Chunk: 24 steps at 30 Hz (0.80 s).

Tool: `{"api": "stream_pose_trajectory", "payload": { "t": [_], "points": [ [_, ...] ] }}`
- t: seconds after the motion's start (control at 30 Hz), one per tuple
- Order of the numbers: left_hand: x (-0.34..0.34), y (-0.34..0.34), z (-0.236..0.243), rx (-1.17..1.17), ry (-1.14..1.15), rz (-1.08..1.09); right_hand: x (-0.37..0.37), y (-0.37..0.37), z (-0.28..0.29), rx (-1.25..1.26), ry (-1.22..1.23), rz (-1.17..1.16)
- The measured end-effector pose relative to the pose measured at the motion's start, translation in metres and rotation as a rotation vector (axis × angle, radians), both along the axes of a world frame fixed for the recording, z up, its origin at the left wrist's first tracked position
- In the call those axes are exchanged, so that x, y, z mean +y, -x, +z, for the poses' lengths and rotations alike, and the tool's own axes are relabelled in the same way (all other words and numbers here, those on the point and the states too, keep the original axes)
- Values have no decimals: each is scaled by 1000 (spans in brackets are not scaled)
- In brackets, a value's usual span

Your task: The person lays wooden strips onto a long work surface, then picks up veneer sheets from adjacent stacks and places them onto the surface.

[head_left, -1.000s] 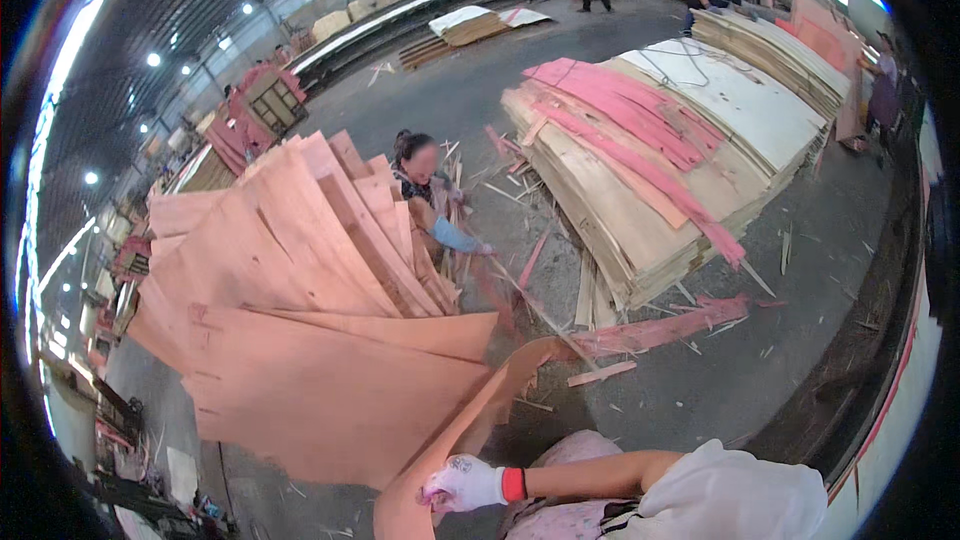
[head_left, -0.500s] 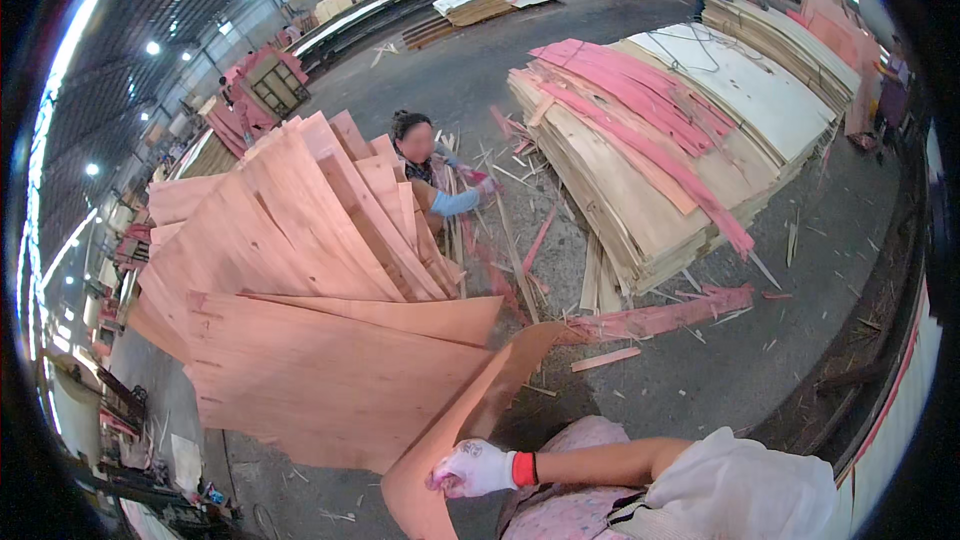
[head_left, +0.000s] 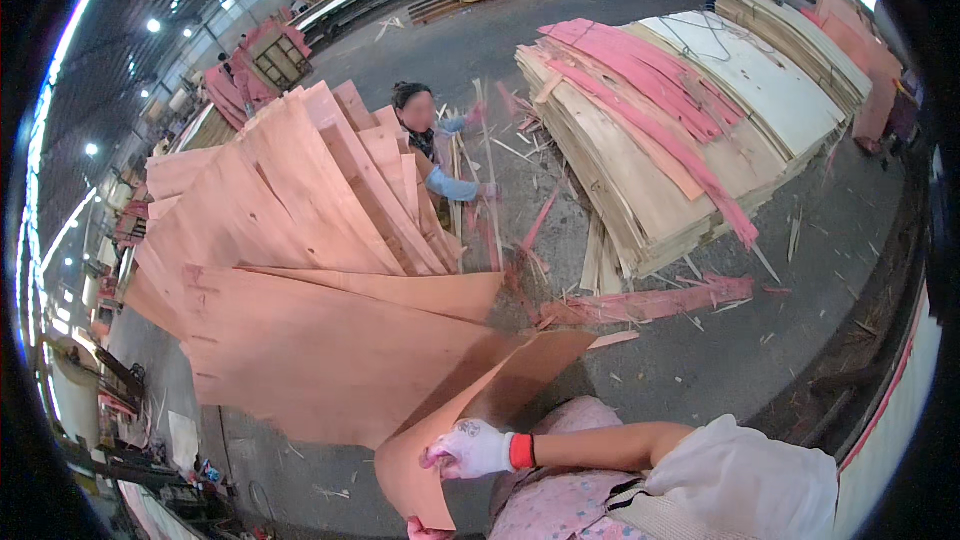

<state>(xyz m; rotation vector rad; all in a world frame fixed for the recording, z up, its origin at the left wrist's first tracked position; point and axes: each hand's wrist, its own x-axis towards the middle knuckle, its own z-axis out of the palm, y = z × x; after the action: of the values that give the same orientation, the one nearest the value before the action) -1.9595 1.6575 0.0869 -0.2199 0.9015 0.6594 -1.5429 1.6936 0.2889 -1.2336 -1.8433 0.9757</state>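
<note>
A thin orange-pink wood veneer sheet [head_left: 425, 460] stands on a curl in front of me, its far end bending off to the right. My right hand [head_left: 475, 448], in a white glove with a red cuff, pinches its near edge, fingers closed. At the sheet's lowest corner, the pink-stained fingertips of my left hand [head_left: 428, 530] grip the edge; the rest of that hand is cut off by the frame. Behind the held sheet lies a broad veneer sheet [head_left: 310, 350], against a fanned, leaning stack of veneer [head_left: 270, 190].
A co-worker [head_left: 430, 145] with blue sleeves crouches beyond the stack, handling thin wood strips. To the right stands a big pile of veneer [head_left: 620, 170] topped with pink strips [head_left: 640, 80]. Pink scraps [head_left: 650, 302] and splinters litter the grey floor [head_left: 700, 370]. Other people stand far back.
The held sheet's far end has swung right and my right hand has risen slightly. My left fingertips have come into view at the bottom. The co-worker's hands have moved apart.
</note>
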Motion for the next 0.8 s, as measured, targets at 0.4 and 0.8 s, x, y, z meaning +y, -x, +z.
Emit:
{"api": "stream_pose_trajectory", "payload": {
  "t": [0.4,0.8],
  "points": [
    [-17,-9,-17,501,-199,137,-3,2,-2,44,9,25],
    [-21,-35,23,1033,-471,-214,-7,2,-4,44,9,-5]
  ]
}}
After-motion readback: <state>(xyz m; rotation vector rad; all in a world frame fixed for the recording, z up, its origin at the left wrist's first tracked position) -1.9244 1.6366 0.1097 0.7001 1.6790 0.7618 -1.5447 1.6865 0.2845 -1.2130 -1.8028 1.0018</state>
